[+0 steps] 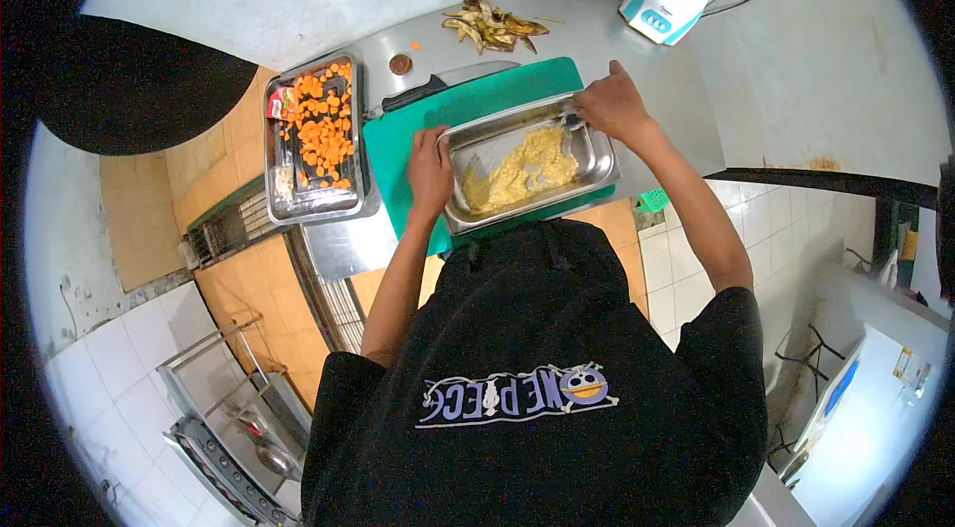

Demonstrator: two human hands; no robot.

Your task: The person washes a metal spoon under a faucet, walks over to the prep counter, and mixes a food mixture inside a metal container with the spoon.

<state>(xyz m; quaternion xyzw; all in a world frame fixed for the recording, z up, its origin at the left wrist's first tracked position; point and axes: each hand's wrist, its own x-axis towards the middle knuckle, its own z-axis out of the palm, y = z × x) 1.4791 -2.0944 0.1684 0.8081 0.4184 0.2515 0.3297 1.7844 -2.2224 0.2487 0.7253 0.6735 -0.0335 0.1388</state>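
Observation:
A rectangular steel pan (464, 220) holds lumpy yellow mash (532, 167) and rests tilted on a green cutting board (398, 134). My left hand (430, 174) is closed around the pan's left rim. Over the pan's far right corner, my right hand (612, 107) is closed, with a short shiny piece showing below the fingers. Its kind is too small and blurred to name. Behind the board lies a knife with a black handle (416, 94), its blade partly hidden by the board.
At left stands a tray (271, 154) of cut orange carrots (326, 134) with a red packet (283, 103). A small brown round container (400, 64), brownish peels (489, 26) and a white-and-teal blender base (665, 4) with a cord sit along the back of the steel counter (686, 119).

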